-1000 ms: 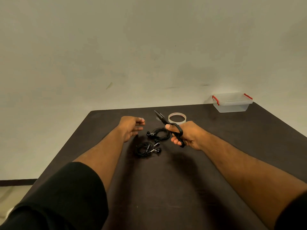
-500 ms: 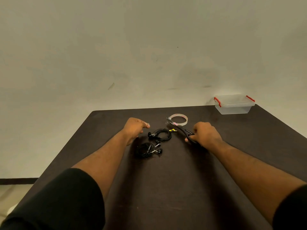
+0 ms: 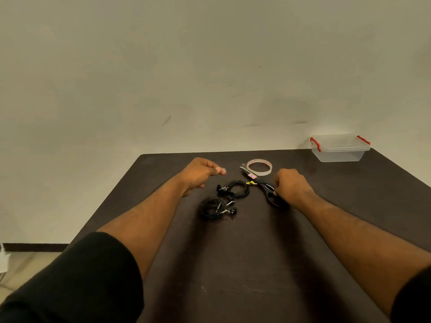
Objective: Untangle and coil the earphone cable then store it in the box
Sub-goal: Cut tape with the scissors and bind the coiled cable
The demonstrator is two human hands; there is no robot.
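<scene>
A single head-worn wide-angle view looks forward and down along both forearms onto a dark table (image 3: 233,264). A pale wall (image 3: 210,66) fills the frame's upper half toward 12 o'clock; the table's near edge is cropped at 6 o'clock.

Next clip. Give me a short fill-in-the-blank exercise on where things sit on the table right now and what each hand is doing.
1. The right hand rests on the handles of the ____, which lie on the table.
2. The tape roll lies just beyond the tip of the ____.
3. The clear box at the far right corner has ____ latches.
4. The number of coiled earphone bundles between the hands is ____.

Missing words: scissors; scissors; red; two
</scene>
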